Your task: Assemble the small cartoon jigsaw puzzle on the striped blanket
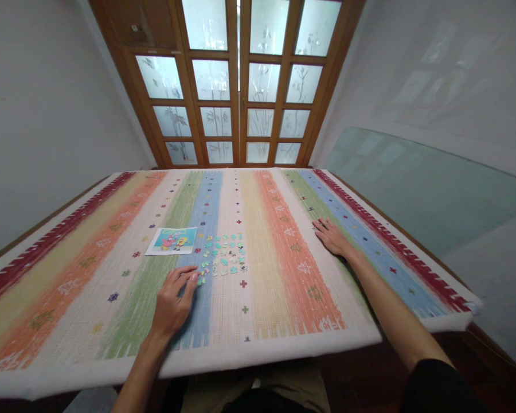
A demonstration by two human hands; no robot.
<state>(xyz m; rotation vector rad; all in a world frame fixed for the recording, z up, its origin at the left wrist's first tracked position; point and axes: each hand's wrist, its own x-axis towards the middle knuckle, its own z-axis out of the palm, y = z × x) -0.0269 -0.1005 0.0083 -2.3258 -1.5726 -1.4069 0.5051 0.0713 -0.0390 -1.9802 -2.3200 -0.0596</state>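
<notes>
My left hand [175, 299] rests on the striped tablecloth with its fingers loosely bent. A small gap shows between thumb and index finger, and I see nothing held there. Just beyond its fingertips lies a teal jigsaw piece [201, 281]; whether they touch I cannot tell. Several loose jigsaw pieces [224, 262], mostly teal, are spread in rough rows to the right of that hand. Above it sits a picture card [172, 241] with a pink and a yellow cartoon figure. My right hand [331, 236] lies flat on the cloth further right, fingers spread, away from the pieces.
The tablecloth [275, 298] has coloured stripes and covers a wide table, its near edge close to my body. Wooden doors with glass panes [215, 86] stand behind the far edge. A pale glass sheet [413, 183] leans against the right wall.
</notes>
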